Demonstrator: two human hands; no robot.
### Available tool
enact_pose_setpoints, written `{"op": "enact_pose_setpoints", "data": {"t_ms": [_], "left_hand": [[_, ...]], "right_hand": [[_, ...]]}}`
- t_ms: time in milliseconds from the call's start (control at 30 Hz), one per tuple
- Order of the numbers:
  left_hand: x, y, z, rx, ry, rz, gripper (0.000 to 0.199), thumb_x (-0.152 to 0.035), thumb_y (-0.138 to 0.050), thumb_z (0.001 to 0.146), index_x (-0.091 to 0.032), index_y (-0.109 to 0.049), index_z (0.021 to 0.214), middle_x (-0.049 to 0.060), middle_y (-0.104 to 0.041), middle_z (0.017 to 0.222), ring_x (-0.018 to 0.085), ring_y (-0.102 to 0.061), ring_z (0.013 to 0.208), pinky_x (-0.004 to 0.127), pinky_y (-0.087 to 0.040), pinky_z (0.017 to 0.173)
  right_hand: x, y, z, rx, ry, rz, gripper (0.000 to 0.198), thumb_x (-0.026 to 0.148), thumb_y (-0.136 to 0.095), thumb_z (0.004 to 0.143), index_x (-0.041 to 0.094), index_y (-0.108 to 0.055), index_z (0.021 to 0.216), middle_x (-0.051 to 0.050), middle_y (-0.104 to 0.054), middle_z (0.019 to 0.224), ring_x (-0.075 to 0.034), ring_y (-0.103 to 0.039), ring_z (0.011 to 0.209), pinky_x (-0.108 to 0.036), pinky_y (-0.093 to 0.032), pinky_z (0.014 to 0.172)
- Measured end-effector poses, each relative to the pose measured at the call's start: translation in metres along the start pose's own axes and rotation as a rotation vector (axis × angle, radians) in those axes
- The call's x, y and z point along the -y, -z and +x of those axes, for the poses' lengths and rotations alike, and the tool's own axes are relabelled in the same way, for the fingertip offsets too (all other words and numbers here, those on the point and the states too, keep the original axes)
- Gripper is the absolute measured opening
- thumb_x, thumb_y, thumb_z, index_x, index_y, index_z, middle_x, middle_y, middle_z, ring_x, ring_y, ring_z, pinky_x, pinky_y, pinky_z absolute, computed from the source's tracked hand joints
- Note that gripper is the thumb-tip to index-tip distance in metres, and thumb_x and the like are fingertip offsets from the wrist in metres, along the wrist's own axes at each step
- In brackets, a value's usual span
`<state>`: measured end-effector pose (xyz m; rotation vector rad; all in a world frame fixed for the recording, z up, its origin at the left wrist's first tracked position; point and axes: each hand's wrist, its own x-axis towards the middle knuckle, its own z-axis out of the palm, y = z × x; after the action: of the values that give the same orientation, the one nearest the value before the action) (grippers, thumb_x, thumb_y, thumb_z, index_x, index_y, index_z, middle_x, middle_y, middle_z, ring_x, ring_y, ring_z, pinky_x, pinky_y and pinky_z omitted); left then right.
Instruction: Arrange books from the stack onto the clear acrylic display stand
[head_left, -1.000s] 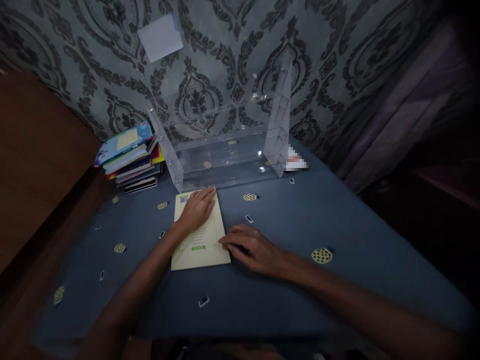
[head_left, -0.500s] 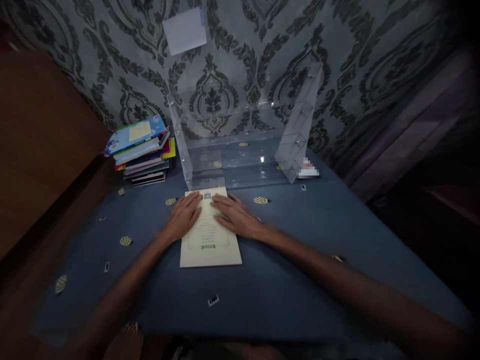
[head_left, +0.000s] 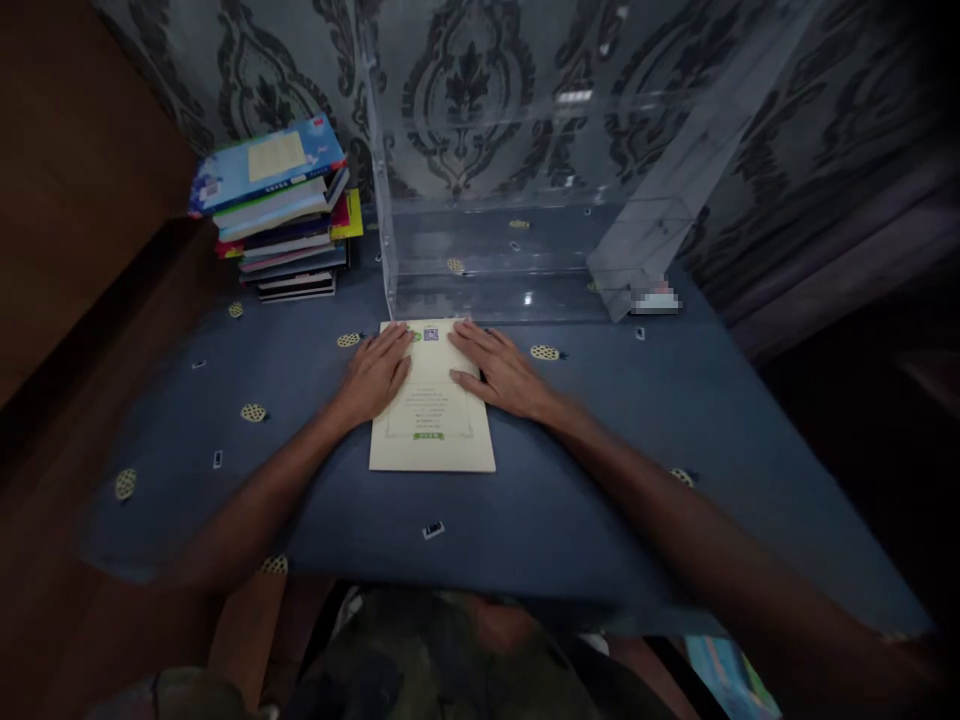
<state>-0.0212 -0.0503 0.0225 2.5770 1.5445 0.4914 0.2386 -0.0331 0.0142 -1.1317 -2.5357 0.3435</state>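
A cream-coloured book (head_left: 433, 445) lies flat on the blue tablecloth, its cover showing small print, a green banner and a QR code near the far edge. My left hand (head_left: 375, 372) rests open on the book's upper left side, fingers stretched forward. On the upper right side lies my right hand (head_left: 501, 368), also open, palm down. Just beyond the book's far edge stands a clear acrylic rack (head_left: 495, 295) with tiered shelves.
A stack of books (head_left: 281, 215) stands at the back left, a blue one on top. Beside the rack's right foot is a small blurred object (head_left: 657, 298). Patterned wallpaper (head_left: 292, 70) rises behind. The tablecloth (head_left: 337, 520) carries pineapple prints.
The camera has tilted downward and come closer, so my body now shows at the bottom. Both hands stay flat on the book, which has hardly moved relative to the rack.
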Motion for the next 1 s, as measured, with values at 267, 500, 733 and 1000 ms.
{"op": "enact_pose_setpoints", "data": {"t_ms": [267, 500, 733, 1000], "left_hand": [[-0.010, 0.005, -0.001, 0.025, 0.032, 0.041, 0.049, -0.028, -0.033, 0.104, -0.010, -0.048, 0.148, 0.014, -0.043, 0.158, 0.024, -0.037, 0.150, 0.049, -0.030, 0.122], [-0.016, 0.008, -0.006, 0.056, 0.005, 0.108, 0.053, -0.036, -0.031, 0.106, -0.011, -0.043, 0.151, 0.016, -0.041, 0.159, 0.025, -0.035, 0.151, 0.050, -0.023, 0.125], [-0.063, 0.002, -0.051, 0.133, -0.176, 0.143, 0.064, -0.052, -0.025, 0.107, -0.011, -0.030, 0.157, 0.016, -0.030, 0.165, 0.022, -0.021, 0.156, 0.045, -0.018, 0.127], [-0.064, -0.011, -0.072, -0.006, -0.079, 0.135, 0.059, -0.053, -0.033, 0.105, -0.021, -0.038, 0.155, 0.012, -0.036, 0.163, 0.027, -0.028, 0.154, 0.055, -0.028, 0.123]], "right_hand": [[0.029, 0.004, -0.042, 0.076, 0.100, -0.045, 0.083, 0.073, -0.030, 0.097, 0.019, -0.026, 0.160, -0.015, -0.028, 0.166, -0.030, -0.022, 0.155, -0.057, -0.021, 0.125], [0.046, 0.009, -0.065, 0.130, 0.137, -0.020, 0.078, 0.071, -0.037, 0.098, 0.023, -0.029, 0.159, -0.012, -0.025, 0.168, -0.029, -0.020, 0.156, -0.057, -0.018, 0.125], [0.044, 0.005, -0.064, 0.107, 0.157, 0.053, 0.077, 0.067, -0.043, 0.098, 0.023, -0.028, 0.160, -0.014, -0.025, 0.167, -0.031, -0.021, 0.155, -0.060, -0.018, 0.124], [0.057, 0.019, -0.068, 0.188, 0.093, 0.084, 0.077, 0.058, -0.056, 0.095, 0.018, -0.034, 0.158, -0.018, -0.027, 0.165, -0.032, -0.022, 0.155, -0.062, -0.016, 0.124]]}}
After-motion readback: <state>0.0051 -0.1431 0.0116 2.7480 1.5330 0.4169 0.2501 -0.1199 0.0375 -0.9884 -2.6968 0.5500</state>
